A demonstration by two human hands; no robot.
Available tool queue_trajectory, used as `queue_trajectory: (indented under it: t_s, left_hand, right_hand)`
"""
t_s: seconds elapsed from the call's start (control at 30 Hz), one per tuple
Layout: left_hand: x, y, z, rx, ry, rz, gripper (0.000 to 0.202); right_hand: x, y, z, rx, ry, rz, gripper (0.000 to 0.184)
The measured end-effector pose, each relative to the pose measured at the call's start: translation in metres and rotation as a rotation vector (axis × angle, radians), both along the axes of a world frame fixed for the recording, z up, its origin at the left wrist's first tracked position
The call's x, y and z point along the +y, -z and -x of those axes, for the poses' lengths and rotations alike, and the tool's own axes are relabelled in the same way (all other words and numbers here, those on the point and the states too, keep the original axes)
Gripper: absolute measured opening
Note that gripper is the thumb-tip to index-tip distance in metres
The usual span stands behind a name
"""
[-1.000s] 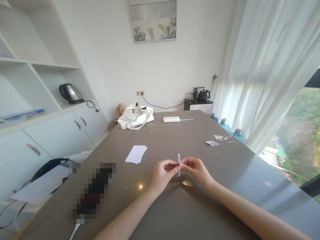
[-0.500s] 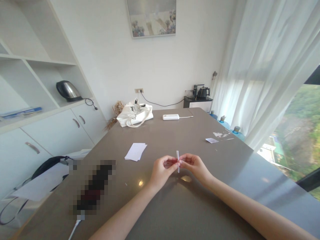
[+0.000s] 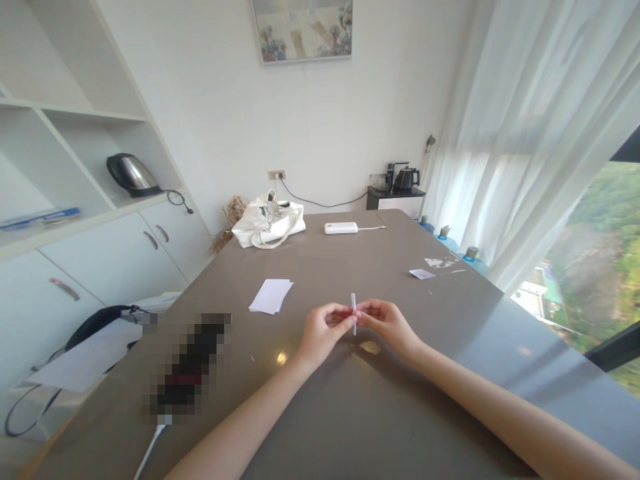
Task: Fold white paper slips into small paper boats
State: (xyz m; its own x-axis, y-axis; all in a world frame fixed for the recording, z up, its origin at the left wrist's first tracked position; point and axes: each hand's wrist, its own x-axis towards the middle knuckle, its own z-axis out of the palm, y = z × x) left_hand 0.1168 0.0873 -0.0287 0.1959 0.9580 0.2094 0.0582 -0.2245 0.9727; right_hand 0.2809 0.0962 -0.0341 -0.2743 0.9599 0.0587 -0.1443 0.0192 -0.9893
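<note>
Between my two hands stands a narrow white strip of paper [image 3: 353, 301], seen nearly edge-on and upright above the table [image 3: 320, 413]. My left hand [image 3: 325, 332] pinches it from the left with thumb and fingers. From the right, my right hand [image 3: 387, 325] pinches the same strip, and the fingertips of both hands meet around its middle. The fingers hide that middle part. Beyond my left hand lies a small stack of white paper sheets [image 3: 271, 296]. A small piece of paper [image 3: 422, 274] rests to the right, beyond my right hand.
A white bag [image 3: 270, 223] and a white power bank [image 3: 341, 228] with a short cable sit at the table's far end. White paper scraps [image 3: 440, 263] lie at the right edge. A blurred-out dark object [image 3: 193, 367] with a white cable [image 3: 150, 450] is at left.
The camera view has shifted slightly, so the table objects appear a little higher. Both hands keep their pinch on the paper strip, which looks slightly thinner now.
</note>
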Motion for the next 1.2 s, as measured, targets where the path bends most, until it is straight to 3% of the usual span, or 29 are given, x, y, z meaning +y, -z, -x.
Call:
queue_trajectory:
  t_s: [0.73, 0.9, 1.07, 1.2]
  left_hand:
    - [0.000, 0.011, 0.002, -0.027, 0.001, -0.021, 0.026]
    - [0.001, 0.012, -0.001, -0.024, -0.026, -0.005, 0.031]
    - [0.001, 0.013, -0.003, 0.019, -0.002, -0.054, 0.024]
    - [-0.002, 0.011, -0.006, 0.060, 0.000, -0.103, 0.025]
  right_hand:
    - [-0.002, 0.007, 0.001, -0.077, 0.019, -0.132, 0.030]
    - [-0.006, 0.004, 0.002, -0.183, 0.053, -0.237, 0.027]
    - [-0.012, -0.002, 0.002, -0.368, 0.113, -0.330, 0.021]
    - [-0.013, 0.000, 0.002, -0.396, 0.146, -0.355, 0.017]
